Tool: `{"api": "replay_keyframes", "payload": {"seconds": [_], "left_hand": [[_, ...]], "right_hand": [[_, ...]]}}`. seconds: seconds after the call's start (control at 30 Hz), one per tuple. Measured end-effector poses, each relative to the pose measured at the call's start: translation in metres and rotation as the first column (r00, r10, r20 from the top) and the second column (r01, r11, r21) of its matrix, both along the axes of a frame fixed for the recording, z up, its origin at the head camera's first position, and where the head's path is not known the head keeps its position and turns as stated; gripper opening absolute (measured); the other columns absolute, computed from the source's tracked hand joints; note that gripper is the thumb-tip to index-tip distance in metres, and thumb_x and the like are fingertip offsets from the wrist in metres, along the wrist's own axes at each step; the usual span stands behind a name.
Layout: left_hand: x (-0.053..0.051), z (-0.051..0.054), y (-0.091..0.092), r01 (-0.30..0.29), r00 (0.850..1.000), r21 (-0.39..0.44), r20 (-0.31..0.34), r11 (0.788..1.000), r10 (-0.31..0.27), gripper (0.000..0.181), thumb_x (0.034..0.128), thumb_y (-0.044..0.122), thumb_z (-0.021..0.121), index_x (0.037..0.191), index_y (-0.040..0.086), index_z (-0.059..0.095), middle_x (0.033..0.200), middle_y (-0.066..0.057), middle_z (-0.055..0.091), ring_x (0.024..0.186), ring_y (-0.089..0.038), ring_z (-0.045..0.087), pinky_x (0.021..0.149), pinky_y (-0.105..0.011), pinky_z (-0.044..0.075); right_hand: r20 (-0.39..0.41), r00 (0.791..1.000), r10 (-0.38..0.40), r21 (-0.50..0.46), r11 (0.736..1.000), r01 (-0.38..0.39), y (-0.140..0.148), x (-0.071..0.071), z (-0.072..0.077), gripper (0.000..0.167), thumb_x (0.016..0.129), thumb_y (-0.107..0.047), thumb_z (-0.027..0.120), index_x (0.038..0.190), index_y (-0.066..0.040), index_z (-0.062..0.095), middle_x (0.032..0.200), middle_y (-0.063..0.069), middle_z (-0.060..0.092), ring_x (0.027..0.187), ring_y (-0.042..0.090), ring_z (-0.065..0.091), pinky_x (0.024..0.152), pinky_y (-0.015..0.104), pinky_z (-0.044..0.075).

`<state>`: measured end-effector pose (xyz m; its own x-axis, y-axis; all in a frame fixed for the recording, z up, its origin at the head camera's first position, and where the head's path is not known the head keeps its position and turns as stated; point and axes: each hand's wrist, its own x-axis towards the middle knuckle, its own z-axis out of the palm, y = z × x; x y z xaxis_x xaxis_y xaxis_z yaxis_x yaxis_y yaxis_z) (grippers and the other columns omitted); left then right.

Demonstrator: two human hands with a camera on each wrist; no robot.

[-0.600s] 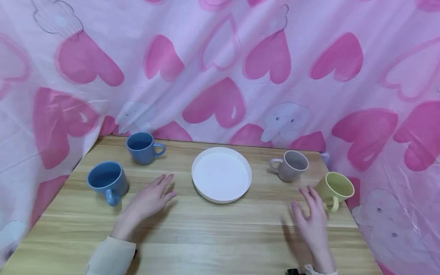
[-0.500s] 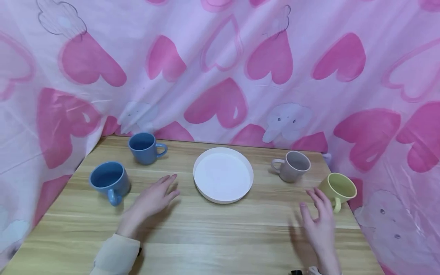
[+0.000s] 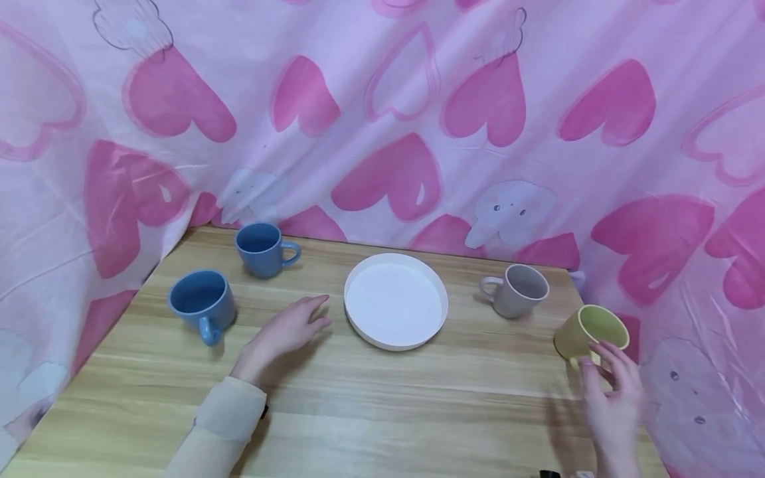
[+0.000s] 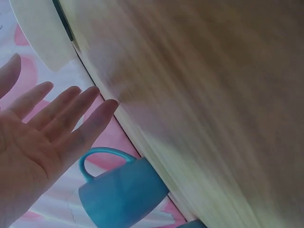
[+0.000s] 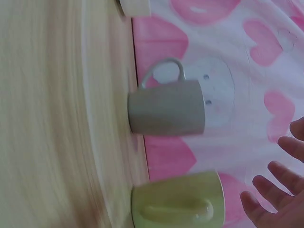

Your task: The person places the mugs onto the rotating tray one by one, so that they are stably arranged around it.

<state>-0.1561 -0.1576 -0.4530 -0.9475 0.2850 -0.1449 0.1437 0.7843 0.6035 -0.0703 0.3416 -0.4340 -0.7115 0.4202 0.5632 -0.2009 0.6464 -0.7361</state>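
Note:
My left hand [image 3: 285,334] hovers over the table between the near blue mug [image 3: 203,302] and the white round tray [image 3: 396,302], fingers extended and holding nothing. In the left wrist view its fingers [image 4: 71,114] are spread, with a blue mug [image 4: 124,192] beyond them. At the right, my right hand [image 3: 615,405] is at the near side of the yellow mug [image 3: 574,335], its fingers in front of the handle. The right wrist view has the relaxed fingers [image 5: 273,190] apart from the yellow mug [image 5: 178,202].
A second blue mug [image 3: 263,251] stands at the back left of the wooden table [image 3: 382,418]. The grey mug [image 3: 515,292] stands upright between the tray and the yellow mug. Behind the table hangs a pink heart-patterned cloth [image 3: 388,176].
My right hand has moved right, to the yellow mug's handle side. My left hand has shifted slightly towards the tray. The head view has turned a little, and the mugs stand where they were.

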Motion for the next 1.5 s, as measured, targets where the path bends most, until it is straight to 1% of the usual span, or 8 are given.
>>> {"api": "replay_keyframes", "payload": {"seconds": [0.2, 0.47, 0.7, 0.77, 0.93, 1.13, 1.3, 1.5], "left_hand": [[-0.008, 0.002, 0.004, 0.001, 1.0, 0.015, 0.006, 1.0, -0.001, 0.054, 0.1007, 0.031, 0.056, 0.145, 0.002, 0.044, 0.143, -0.018, 0.048, 0.134, -0.035, 0.042, 0.109, -0.053, 0.033], [-0.027, 0.002, 0.011, 0.032, 0.998, 0.036, 0.059, 0.999, -0.034, 0.057, 0.1011, 0.034, 0.053, 0.148, 0.003, 0.04, 0.144, -0.019, 0.047, 0.129, -0.033, 0.046, 0.109, -0.051, 0.034], [-0.04, 0.008, 0.016, 0.022, 0.994, 0.088, 0.104, 0.996, -0.031, 0.059, 0.1017, 0.032, 0.052, 0.148, -0.001, 0.037, 0.146, -0.021, 0.044, 0.134, -0.035, 0.041, 0.111, -0.051, 0.031], [-0.042, 0.008, 0.018, 0.011, 0.992, 0.096, 0.127, 0.995, -0.024, 0.06, 0.1017, 0.033, 0.052, 0.149, 0.0, 0.035, 0.147, -0.02, 0.043, 0.135, -0.035, 0.039, 0.112, -0.05, 0.029], [-0.049, 0.003, 0.024, -0.033, 0.985, 0.117, 0.17, 0.993, 0.012, 0.061, 0.1012, 0.038, 0.051, 0.15, 0.005, 0.036, 0.145, -0.02, 0.045, 0.135, -0.036, 0.039, 0.111, -0.053, 0.03], [-0.054, -0.003, 0.03, -0.073, 0.983, 0.18, 0.178, 0.981, 0.041, 0.058, 0.1006, 0.034, 0.054, 0.149, 0.006, 0.039, 0.14, -0.019, 0.049, 0.13, -0.036, 0.044, 0.109, -0.053, 0.032], [-0.058, -0.008, 0.036, -0.15, 0.972, 0.281, 0.216, 0.948, 0.09, 0.056, 0.0994, 0.027, 0.057, 0.148, 0.005, 0.04, 0.135, -0.021, 0.052, 0.117, -0.033, 0.053, 0.101, -0.048, 0.043], [-0.063, -0.013, 0.039, -0.264, 0.938, 0.461, 0.326, 0.847, 0.115, 0.054, 0.0973, 0.01, 0.058, 0.146, -0.002, 0.038, 0.13, -0.026, 0.053, 0.107, -0.031, 0.061, 0.09, -0.04, 0.053]], "right_hand": [[0.024, 0.998, -0.061, -0.094, 0.994, 0.063, 0.018, 0.002, 0.003, 0.027, 0.089, 0.004, 0.063, 0.115, 0.009, 0.066, 0.117, -0.003, 0.062, 0.103, 0.006, 0.055, 0.08, 0.007, 0.044], [0.021, 0.999, 0.03, -0.227, 0.973, -0.025, 0.051, -0.003, -0.005, 0.032, 0.082, 0.014, 0.067, 0.114, 0.015, 0.063, 0.103, -0.005, 0.067, 0.093, 0.007, 0.061, 0.077, 0.009, 0.048], [0.089, 0.987, 0.131, -0.485, 0.872, -0.072, 0.071, -0.003, -0.009, 0.036, 0.084, 0.013, 0.068, 0.119, 0.011, 0.062, 0.097, -0.004, 0.072, 0.088, 0.005, 0.066, 0.077, 0.009, 0.048], [0.091, 0.979, 0.18, -0.514, 0.851, -0.109, 0.076, -0.002, -0.011, 0.036, 0.085, 0.013, 0.066, 0.121, 0.011, 0.061, 0.1, -0.004, 0.072, 0.087, 0.004, 0.066, 0.075, 0.01, 0.049], [0.11, 0.934, 0.339, -0.517, 0.822, -0.237, 0.091, 0.002, -0.016, 0.036, 0.089, 0.011, 0.062, 0.124, 0.003, 0.062, 0.106, -0.006, 0.07, 0.088, 0.002, 0.065, 0.072, 0.013, 0.051], [0.189, 0.853, 0.486, -0.527, 0.783, -0.329, 0.105, 0.004, -0.023, 0.039, 0.094, 0.006, 0.058, 0.125, -0.018, 0.064, 0.107, -0.011, 0.069, 0.087, 0.003, 0.066, 0.067, 0.017, 0.052], [0.251, 0.809, 0.532, -0.582, 0.751, -0.313, 0.104, 0.001, -0.029, 0.037, 0.097, 0.002, 0.056, 0.124, -0.022, 0.062, 0.101, -0.012, 0.069, 0.085, 0.005, 0.066, 0.068, 0.02, 0.05], [0.253, 0.812, 0.526, -0.621, 0.732, -0.28, 0.097, -0.004, -0.035, 0.03, 0.097, 0.0, 0.058, 0.116, -0.022, 0.065, 0.095, -0.009, 0.071, 0.08, 0.006, 0.066, 0.064, 0.022, 0.052]]}}
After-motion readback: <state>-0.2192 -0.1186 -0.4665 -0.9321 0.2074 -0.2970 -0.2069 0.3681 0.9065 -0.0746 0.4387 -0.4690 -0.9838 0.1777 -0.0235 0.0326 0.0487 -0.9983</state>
